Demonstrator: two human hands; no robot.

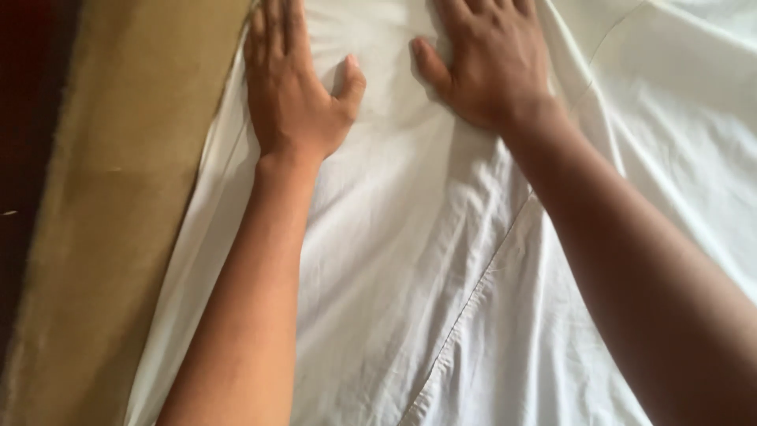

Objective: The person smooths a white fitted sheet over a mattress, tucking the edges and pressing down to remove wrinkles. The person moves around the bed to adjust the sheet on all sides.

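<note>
Both hands lie flat, fingers spread: left hand (pixel 296 83) and right hand (pixel 490 59) at the frame's top, pressing the white sheet (pixel 410 276). Smoothing works best with even palm strokes toward the tan mattress (pixel 118 197) edge.

Plain white on olive-tan

The creased white cotton sheet (pixel 410 276) is unpatterned; the olive-tan fabric surface (pixel 118 197) beside it is plain; far left, dark reddish-brown.
</note>
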